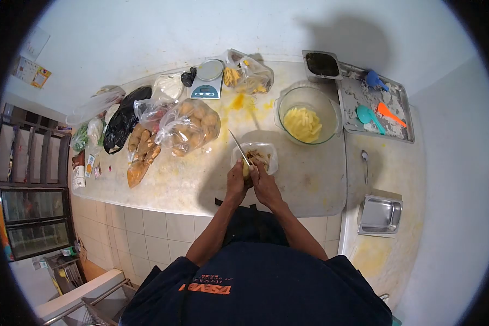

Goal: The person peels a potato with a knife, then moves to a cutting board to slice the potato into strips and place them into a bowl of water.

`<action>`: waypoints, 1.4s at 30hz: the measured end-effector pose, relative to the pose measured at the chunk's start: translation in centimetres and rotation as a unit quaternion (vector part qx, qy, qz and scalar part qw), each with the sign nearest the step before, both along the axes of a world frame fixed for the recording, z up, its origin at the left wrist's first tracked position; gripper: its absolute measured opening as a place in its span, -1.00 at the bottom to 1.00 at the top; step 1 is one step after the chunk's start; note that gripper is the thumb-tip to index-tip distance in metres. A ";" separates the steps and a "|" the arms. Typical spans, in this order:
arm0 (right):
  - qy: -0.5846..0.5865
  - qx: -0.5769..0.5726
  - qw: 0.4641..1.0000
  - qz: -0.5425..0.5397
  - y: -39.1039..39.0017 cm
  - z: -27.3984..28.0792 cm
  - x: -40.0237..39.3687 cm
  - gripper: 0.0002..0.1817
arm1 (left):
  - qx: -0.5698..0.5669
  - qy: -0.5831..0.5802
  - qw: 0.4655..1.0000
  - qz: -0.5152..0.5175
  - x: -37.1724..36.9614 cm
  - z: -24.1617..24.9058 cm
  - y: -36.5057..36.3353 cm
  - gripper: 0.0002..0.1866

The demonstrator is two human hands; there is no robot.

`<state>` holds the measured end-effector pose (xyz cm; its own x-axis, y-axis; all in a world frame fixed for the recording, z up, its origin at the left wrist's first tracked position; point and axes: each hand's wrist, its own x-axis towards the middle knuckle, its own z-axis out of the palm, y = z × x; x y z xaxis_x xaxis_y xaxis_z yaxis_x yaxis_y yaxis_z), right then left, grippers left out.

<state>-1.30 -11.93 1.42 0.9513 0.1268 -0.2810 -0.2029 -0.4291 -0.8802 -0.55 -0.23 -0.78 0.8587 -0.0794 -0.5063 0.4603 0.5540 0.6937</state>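
My left hand [236, 183] is closed around a potato [246, 171], mostly hidden by the fingers. My right hand [264, 186] grips a knife [239, 145], its blade pointing up and to the left across the potato. Both hands are close together at the near rim of a white plastic tub [273, 159] that contains brownish peelings [262, 156]. To the right of the tub, a clear glass bowl [281, 117] holds pale yellow cut potato sticks [302, 125].
Left on the table [190, 179] are a plastic bag of potatoes [193, 127], ginger-like roots [141, 144] and a black bag [122, 122]. A scale [206, 89] stands at the back. Right are a metal tray with scoops [358, 122], a spoon [365, 163] and a steel pan [381, 215].
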 end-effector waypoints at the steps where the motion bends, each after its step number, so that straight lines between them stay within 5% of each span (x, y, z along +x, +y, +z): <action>1: 0.013 -0.010 1.000 -0.003 0.1 0.5 0.4 -0.46 | 0.009 -0.006 1.000 -0.010 0.0 -0.4 0.1 -0.50; 6: 0.010 0.026 0.996 -0.082 -0.2 -2.6 1.2 -0.51 | 0.079 -0.060 0.994 -0.051 0.2 -1.0 -0.1 -0.50; 12: 0.041 0.040 0.995 -0.083 -1.6 -2.6 0.9 -0.48 | -0.082 0.022 0.995 0.058 1.4 1.0 -0.3 -0.53; 17: -0.028 -0.010 0.997 -0.074 -1.5 -3.3 -0.1 -0.55 | -0.069 0.050 0.995 0.042 1.3 0.5 0.6 -0.56; 24: -0.015 -0.025 0.999 -0.045 -2.0 -3.1 -0.5 -0.52 | -0.026 0.074 0.996 0.052 1.3 0.3 0.8 -0.57; 32: 0.021 -0.052 0.998 -0.015 -2.5 0.4 -0.9 -0.41 | -0.171 0.035 0.984 0.017 1.3 -2.5 2.2 -0.53; 42: -0.118 -0.127 0.979 0.109 -1.1 0.3 -2.3 -0.39 | -0.210 0.048 0.975 0.051 0.9 -3.1 1.5 -0.36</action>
